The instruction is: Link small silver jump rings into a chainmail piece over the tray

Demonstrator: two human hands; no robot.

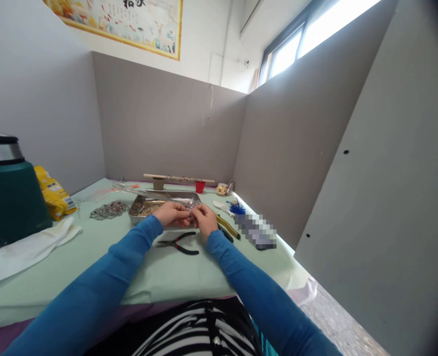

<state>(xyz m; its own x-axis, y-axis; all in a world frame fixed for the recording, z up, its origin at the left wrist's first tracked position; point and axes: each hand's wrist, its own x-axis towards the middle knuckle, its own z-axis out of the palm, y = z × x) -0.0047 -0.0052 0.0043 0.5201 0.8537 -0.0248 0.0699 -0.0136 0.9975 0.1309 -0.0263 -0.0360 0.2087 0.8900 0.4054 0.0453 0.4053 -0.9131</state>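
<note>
Nearest the camera, black-handled pliers (178, 243) are being left lying on the green cloth (159, 282), handles spread. Just beyond, above the tray's (134, 217) near right part, a tiny item (191, 211) is being pinched between the nearly touching left hand (173, 214) and right hand (204, 220), fingertips closed; its shape is hidden.

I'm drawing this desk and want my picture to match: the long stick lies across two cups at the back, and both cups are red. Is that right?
Almost! Only the right-hand cup is red; the left-hand cup is brownish, as the head view shows. The long stick does lie across both at the back.
</note>
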